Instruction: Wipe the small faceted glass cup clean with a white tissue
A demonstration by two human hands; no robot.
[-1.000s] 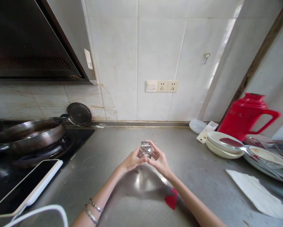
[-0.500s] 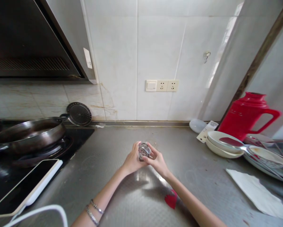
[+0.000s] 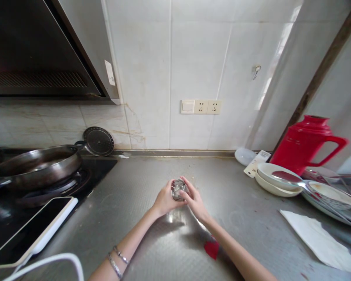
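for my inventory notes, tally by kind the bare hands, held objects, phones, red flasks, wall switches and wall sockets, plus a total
Bare hands, left hand and right hand: 2
Held objects, the silvery object: 1
Phone: 1
Red flask: 1
Wall switch: 1
Wall sockets: 2
Total: 8
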